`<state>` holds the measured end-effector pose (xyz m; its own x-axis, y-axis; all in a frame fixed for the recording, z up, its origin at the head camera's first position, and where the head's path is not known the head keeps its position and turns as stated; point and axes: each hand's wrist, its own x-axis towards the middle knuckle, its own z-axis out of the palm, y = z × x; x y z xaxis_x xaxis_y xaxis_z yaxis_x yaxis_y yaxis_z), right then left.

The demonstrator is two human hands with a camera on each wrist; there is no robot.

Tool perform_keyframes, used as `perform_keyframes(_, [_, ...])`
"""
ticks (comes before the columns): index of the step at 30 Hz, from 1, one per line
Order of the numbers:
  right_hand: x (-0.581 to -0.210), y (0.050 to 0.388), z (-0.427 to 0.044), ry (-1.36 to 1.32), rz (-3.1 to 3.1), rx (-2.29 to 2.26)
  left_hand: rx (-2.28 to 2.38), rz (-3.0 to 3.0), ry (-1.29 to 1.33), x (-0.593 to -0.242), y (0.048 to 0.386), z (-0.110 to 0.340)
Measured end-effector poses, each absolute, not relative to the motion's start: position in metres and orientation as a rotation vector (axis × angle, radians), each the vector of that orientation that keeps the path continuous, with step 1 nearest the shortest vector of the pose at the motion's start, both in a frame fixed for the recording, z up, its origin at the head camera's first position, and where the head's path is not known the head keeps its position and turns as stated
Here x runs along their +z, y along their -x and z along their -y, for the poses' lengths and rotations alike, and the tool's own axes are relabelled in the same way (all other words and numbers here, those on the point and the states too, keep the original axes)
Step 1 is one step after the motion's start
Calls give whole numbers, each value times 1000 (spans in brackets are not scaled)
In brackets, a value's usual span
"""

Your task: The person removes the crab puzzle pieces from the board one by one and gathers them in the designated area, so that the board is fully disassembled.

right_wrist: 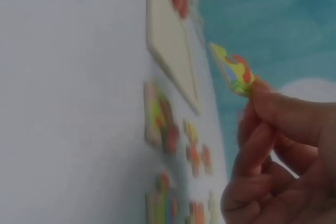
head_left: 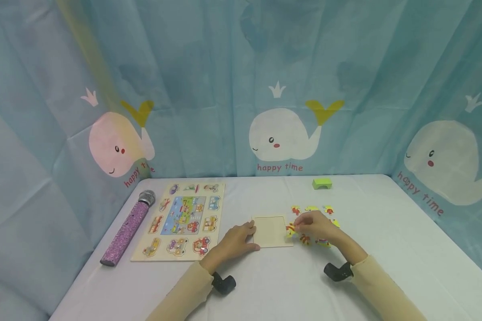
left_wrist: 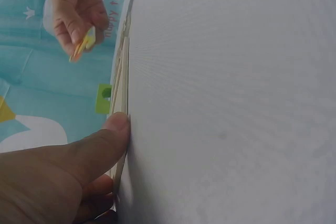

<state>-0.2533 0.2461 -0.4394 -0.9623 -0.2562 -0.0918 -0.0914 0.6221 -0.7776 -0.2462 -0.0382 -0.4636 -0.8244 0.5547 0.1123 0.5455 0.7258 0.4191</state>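
A small square wooden puzzle board (head_left: 270,232) with a raised rim lies bare on the white table. My left hand (head_left: 236,240) grips its near left corner, thumb on the near edge and fingers along the left side. Between thumb and fingertips, my right hand (head_left: 315,224) pinches a puzzle piece (right_wrist: 235,72), yellow with red, blue and green print. The piece is held above the table, close to the board's right edge. Several loose puzzle pieces (right_wrist: 158,116) lie to the right of the board; the right hand hides some of them in the head view.
A large wooden vehicle puzzle (head_left: 184,220) lies on the left, its knobbed pieces in place. Beside it is a purple glittery microphone (head_left: 124,234). A green block (head_left: 322,183) stands at the back right. Blue whale-print curtains (head_left: 209,89) surround the table.
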Motion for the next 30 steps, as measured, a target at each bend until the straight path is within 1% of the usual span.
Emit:
perform_keyframes(12, [-432, 236, -318, -25, -2658, -1226, 698, -2892, -900, -465, 247, 38])
perform_keyframes(19, [-436, 230, -355, -133, -2645, -1181, 696, -2874, -903, -466, 247, 37])
perform_keyframes(24, [-443, 227, -370, -173, -2647, -1112, 690, -2884, -890, -466, 247, 37])
perform_keyframes(30, [-444, 224, -370, -203, -2676, -1017, 696, -2882, -876, -464, 246, 37])
